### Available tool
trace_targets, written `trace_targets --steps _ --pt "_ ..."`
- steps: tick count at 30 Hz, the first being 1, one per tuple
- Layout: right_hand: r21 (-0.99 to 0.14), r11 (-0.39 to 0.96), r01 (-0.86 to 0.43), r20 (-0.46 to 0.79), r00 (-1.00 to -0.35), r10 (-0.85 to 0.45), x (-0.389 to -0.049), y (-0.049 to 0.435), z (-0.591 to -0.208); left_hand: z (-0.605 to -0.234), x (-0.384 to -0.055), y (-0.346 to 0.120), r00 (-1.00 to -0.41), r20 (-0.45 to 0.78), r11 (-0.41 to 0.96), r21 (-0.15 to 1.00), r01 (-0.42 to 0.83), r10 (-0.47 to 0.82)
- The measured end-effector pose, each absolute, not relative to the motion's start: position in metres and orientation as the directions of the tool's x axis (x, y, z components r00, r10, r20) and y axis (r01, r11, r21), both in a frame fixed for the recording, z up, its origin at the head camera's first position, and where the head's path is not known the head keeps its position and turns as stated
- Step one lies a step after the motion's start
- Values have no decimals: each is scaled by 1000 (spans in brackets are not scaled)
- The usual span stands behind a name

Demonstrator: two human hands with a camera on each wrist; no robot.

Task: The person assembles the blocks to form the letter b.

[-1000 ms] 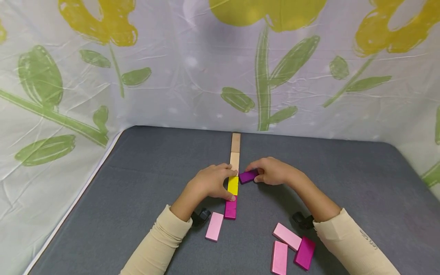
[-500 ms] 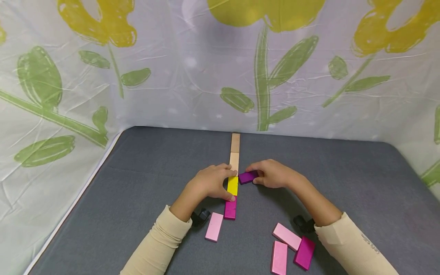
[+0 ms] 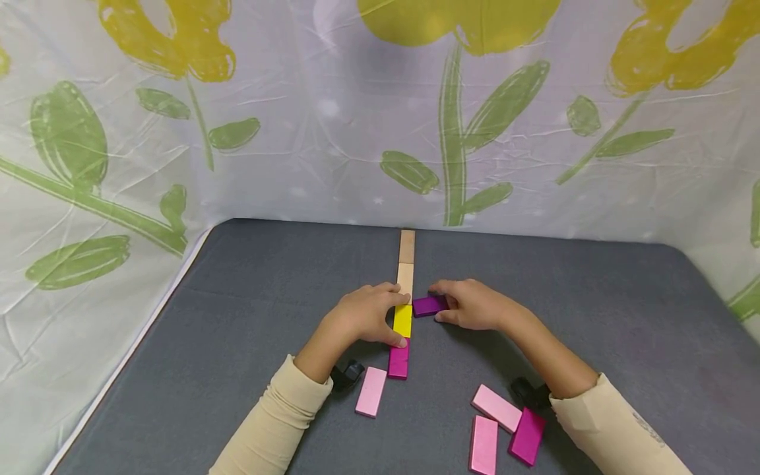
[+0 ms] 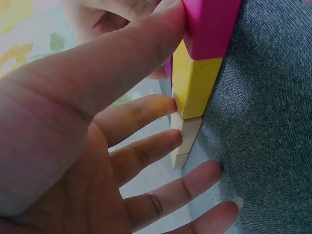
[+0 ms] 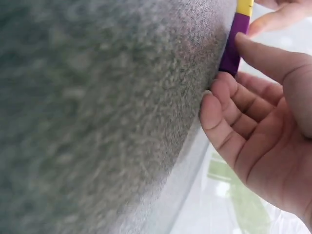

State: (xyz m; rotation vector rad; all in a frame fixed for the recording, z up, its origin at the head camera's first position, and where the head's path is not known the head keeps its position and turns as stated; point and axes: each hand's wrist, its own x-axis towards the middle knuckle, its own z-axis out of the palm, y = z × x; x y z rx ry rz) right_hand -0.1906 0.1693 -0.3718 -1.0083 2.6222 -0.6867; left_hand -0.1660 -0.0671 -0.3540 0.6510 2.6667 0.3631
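Note:
A row of flat blocks runs toward the far edge: a magenta block, a yellow block, a pale wooden block and a tan wooden block. Along its left side lies my left hand, fingers spread, thumb touching the magenta block and index fingertip near the yellow-wood joint. To the right, my right hand pinches a purple block set crosswise, its left end against the row near that joint. In the right wrist view the thumb presses the purple block's side.
A pink block lies left of the row's near end. At the front right sit two more pink blocks, one of them the upright pink block, and a magenta block. A flower-printed sheet hangs behind the dark grey surface.
My right hand has shifted slightly toward me, its thumb sliding left along the purple block. That block has turned a little, lying more squarely to the row. My left hand stays put.

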Motion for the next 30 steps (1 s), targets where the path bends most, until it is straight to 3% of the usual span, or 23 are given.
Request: trace_targets --steps 3,7,10,14,20,30 --pt "-487 708 -512 -112 -767 -632 -179 175 -366 -354 -165 -66 -823 -292 859 330 392 488" --pt "-376 816 -439 -238 -806 -542 -152 184 -351 -354 -165 -66 -821 -292 857 333 394 491" --pt "-335 844 -420 -330 -787 -522 -127 188 -340 -354 -165 -67 -823 -287 856 335 394 490" --pt "-377 817 -436 -379 -732 -566 -98 191 -337 -353 -165 -67 -822 -287 855 339 394 492" --pt "-448 764 -465 -325 -711 -624 -78 189 -346 -353 -165 -68 -819 -297 856 340 390 491" --pt "-392 773 -499 -185 -780 -598 -106 195 -345 -353 -165 -69 -821 -305 861 339 380 483"
